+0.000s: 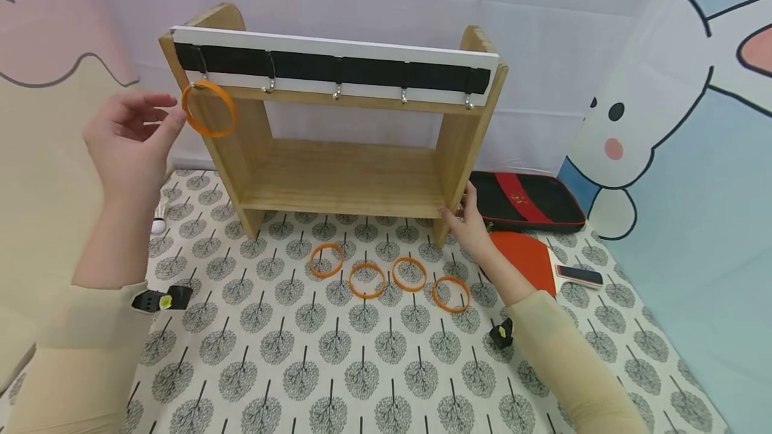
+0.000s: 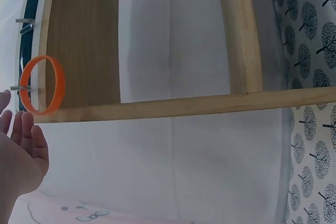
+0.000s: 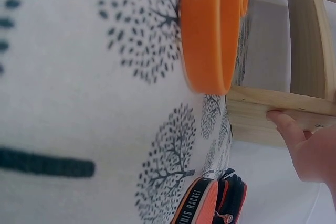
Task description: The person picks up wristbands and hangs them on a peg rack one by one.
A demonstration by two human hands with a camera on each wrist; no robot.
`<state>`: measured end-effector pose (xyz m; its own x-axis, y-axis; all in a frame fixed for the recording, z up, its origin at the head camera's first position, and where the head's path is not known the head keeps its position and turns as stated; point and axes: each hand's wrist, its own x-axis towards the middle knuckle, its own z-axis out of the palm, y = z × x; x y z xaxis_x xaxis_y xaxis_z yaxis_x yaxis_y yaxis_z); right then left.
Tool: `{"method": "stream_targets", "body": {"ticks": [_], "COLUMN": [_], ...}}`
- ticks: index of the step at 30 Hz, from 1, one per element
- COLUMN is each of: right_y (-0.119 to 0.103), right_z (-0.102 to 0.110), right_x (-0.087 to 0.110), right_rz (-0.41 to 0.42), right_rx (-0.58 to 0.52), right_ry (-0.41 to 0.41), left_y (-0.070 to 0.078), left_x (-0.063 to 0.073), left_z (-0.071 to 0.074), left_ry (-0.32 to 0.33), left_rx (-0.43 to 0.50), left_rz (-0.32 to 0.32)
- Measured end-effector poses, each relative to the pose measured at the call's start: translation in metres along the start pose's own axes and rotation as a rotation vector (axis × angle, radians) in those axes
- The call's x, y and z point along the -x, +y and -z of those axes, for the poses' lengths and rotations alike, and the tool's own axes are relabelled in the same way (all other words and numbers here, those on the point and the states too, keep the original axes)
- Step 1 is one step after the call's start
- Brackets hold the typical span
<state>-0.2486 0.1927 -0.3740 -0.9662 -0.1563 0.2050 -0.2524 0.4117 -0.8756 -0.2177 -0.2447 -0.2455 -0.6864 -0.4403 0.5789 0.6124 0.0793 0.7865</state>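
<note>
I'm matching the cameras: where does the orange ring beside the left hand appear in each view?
Head: the orange ring is upper left, by the wooden rack.
Left wrist: the ring is far left, about mid-height, above the left hand.
Right wrist: not in it; other orange rings appear.
Shared landmark: the wooden rack.

"NIS RACKET" on red paddle's edge (image 3: 192,204)

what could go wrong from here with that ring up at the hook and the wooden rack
The orange ring might slip off the leftmost hook if the left hand, right beside it, knocks it. The wooden rack could shift if bumped after the right hand, gripping its side, lets go. Drawing that arm back low could nudge the rightmost ring on the cloth.
</note>
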Motion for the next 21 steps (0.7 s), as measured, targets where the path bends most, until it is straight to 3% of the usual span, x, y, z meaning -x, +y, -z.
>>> {"method": "stream_targets", "body": {"ticks": [4,13,21], "right_y": [0.0,0.0,0.001], "right_z": [0.0,0.0,0.0], "right_x": [-0.001,0.0,-0.001], "right_rz": [0.003,-0.007,-0.001], "right_rx": [-0.005,-0.003,-0.002], "right_ry": [0.0,-0.018,-0.02], "left_y": [-0.003,-0.03,-0.074], "left_x": [0.017,0.067,0.111], "left_z": [-0.004,-0.017,-0.025], "left_ry": [-0.075,-0.383,-0.632], "left_rx": [-0.059,-0.392,-0.529], "left_rz": [-0.05,-0.101,-0.11]}}
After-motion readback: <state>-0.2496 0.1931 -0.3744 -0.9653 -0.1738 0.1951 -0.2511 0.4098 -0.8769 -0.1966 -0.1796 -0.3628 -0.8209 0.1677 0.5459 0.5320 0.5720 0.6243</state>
